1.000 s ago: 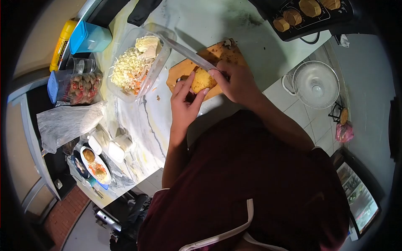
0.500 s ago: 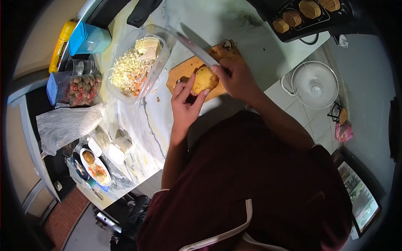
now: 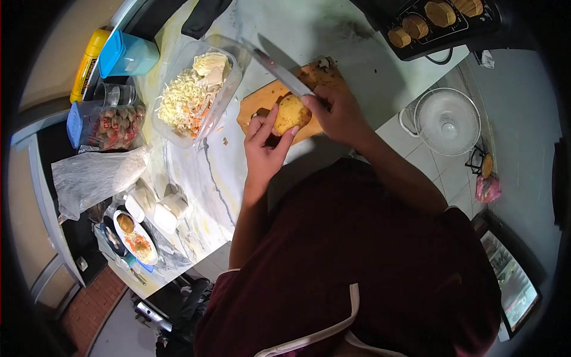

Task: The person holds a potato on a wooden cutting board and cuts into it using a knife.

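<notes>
A yellow potato (image 3: 291, 115) is pinched between the thumb and fingers of my left hand (image 3: 262, 146), above a wooden cutting board (image 3: 256, 104). My right hand (image 3: 342, 113) is closed around the handle of a knife (image 3: 285, 76), close against the potato's right side. The blade points up and to the left, over the board's far edge. Small dark scraps lie on the board, partly hidden by my hands. Left of the board, a clear plastic container (image 3: 223, 107) holds shredded cabbage (image 3: 176, 95) and some orange shreds.
On the left stand a blue-lidded box (image 3: 134, 56), a yellow canister (image 3: 89, 62) and a tub of brown pieces (image 3: 116, 128). An oval plate (image 3: 148, 254) of food lies lower left. An appliance with wooden knobs (image 3: 440, 13) is upper right; a strainer (image 3: 447, 121) is lower down.
Hardly anything differs. The potato, the knife and both hands keep nearly the same place, and the whole view has shifted by a few pixels.
</notes>
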`<state>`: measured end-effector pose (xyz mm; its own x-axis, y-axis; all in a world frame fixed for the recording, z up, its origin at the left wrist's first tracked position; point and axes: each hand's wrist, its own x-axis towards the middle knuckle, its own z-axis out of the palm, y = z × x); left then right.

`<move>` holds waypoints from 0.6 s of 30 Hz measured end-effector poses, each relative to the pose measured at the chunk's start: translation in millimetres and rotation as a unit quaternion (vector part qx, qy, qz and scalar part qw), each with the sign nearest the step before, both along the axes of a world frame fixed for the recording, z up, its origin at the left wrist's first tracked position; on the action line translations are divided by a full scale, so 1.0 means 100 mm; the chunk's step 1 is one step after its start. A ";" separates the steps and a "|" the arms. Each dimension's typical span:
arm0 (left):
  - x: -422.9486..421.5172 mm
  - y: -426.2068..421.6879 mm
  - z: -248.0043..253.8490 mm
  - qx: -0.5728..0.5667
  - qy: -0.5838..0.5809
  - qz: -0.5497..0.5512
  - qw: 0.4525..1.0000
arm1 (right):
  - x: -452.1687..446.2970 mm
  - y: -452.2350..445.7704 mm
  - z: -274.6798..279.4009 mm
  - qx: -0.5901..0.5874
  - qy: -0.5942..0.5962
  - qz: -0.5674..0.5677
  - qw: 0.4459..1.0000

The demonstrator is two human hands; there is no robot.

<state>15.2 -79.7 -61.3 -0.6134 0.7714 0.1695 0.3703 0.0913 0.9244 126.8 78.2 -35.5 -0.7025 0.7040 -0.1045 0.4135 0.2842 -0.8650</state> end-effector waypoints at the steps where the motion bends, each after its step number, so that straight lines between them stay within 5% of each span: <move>1: 0.01 -0.02 0.00 -0.006 0.000 -0.004 1.000 | 0.00 -0.03 0.06 -0.022 0.000 0.009 1.000; 18: 0.01 -0.01 -0.06 0.014 0.000 -0.011 1.000 | 0.05 -0.01 0.08 -0.052 -0.036 0.015 0.998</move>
<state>16.3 -80.3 -67.1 -0.5965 0.7792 0.1924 0.3726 0.0565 0.9263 131.6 77.7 -27.9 -0.7114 0.6651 -0.2270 0.4679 0.2073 -0.8591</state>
